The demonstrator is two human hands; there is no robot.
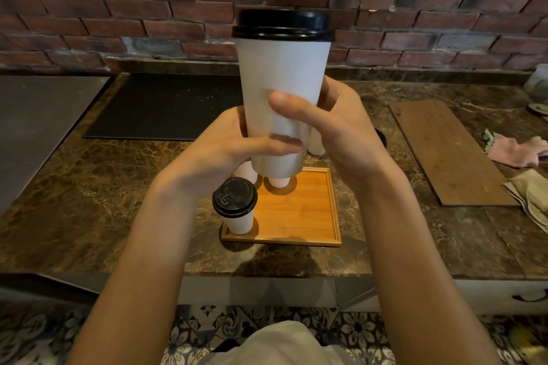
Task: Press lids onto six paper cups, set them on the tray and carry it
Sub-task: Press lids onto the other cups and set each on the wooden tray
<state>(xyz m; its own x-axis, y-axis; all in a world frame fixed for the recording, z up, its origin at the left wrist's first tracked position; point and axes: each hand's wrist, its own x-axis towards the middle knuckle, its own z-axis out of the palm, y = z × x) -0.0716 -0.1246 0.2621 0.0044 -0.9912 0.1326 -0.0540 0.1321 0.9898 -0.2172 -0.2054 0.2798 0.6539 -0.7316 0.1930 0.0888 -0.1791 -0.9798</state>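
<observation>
Now, far out to the left of the left hand (225,154) I see a black mat (166,107) lying flat on the marble counter (89,187), well apart from the hand. Just under this hand, in the near left corner of the wooden tray (299,216), stands a small cup (237,221) that already wears its own black lid. A second cup (247,172) shows only its lower part below the left palm, and a third cup (278,182) shows below the raised one. The hands and the raised cup hide their tops, so I cannot tell if they have lids. A fourth cup (316,144) stands just beside the heel of the right hand (341,127), also half hidden. Further to the right of that hand a wooden board (444,151) lies on the counter, then a pink cloth (516,151) and a beige cloth (533,195).

Between both hands, lifted above the tray, is the tall paper cup (281,83). It is upright, plain white, with no print. The black lid (283,25) sits level around its rim. The left hand grips the low part, thumb lying across the front. The right hand holds a little higher, thumb pressed on the front and fingers curled behind the cup.
</observation>
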